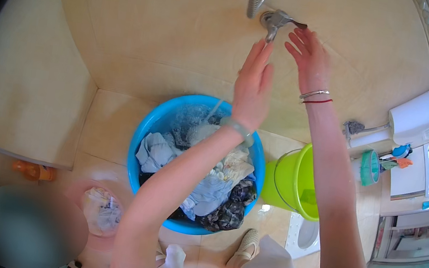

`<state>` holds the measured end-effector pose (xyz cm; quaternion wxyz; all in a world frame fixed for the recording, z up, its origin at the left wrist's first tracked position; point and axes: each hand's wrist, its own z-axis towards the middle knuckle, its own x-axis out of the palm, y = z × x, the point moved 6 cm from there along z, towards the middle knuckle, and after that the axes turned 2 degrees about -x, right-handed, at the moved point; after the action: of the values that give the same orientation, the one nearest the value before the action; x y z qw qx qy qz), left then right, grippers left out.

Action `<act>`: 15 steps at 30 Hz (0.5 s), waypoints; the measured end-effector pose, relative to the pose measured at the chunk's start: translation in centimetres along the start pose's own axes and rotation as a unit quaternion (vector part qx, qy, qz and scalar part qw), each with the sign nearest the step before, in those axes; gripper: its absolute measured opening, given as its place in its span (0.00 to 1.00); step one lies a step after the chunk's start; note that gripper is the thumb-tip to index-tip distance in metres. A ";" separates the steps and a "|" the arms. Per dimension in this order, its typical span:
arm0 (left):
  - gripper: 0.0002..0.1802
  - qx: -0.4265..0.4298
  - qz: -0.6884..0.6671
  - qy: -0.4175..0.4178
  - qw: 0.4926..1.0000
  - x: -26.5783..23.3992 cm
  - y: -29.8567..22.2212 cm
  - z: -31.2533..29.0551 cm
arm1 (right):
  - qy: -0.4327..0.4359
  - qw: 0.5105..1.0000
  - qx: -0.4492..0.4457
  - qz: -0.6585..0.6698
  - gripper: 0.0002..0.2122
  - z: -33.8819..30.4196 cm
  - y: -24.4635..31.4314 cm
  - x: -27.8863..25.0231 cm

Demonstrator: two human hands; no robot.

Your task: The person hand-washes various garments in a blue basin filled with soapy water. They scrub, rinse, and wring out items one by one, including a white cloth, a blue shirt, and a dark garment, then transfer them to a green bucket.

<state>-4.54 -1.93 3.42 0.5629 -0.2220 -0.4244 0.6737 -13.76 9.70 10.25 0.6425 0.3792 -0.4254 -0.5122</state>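
Faucet of bright metal, noted in the head view, is fixed to the beige wall above a round blue basin. Left hand is raised to the spout, fingers extended and lying close together, fingertips at its end; whether they grip it cannot be told. Right hand is raised beside the lever, fingers loosely spread and slightly bent; contact with the lever cannot be confirmed. A thin stream of water falls just left of the left hand into the blue basin, where the surface is churned and bubbling. Wet laundry, pale blue, whitish and dark, fills much of that basin, partly covered by the left forearm. A lime-green bucket stands just right of the basin; a pink basin holding light-coloured cloth sits to the left.
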 end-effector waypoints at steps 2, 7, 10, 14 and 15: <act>0.26 0.060 -0.003 -0.007 0.998 0.7 -3.0 2.3 | -0.002 0.998 -0.003 0.056 0.18 -0.5 -0.3 0.9; 0.29 0.003 0.026 -0.034 0.999 3.5 -4.2 5.4 | -0.011 0.991 0.020 0.133 0.18 -0.6 -0.1 0.6; 0.30 -0.016 0.008 -0.022 1.000 3.4 -3.9 5.8 | -0.025 0.991 0.013 0.129 0.18 -2.7 1.4 1.3; 0.30 -0.037 -0.039 -0.012 0.998 2.9 -3.9 5.3 | -0.019 0.993 -0.025 0.118 0.20 -4.8 1.6 2.0; 0.30 -0.042 -0.042 -0.010 0.998 2.5 -3.8 5.4 | -0.021 0.993 -0.029 0.110 0.20 -5.1 1.7 2.5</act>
<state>-7.21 -1.31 9.90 0.5769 -0.2208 -0.4667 0.6330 -8.14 7.83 10.40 0.6966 0.3001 -0.4633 -0.4583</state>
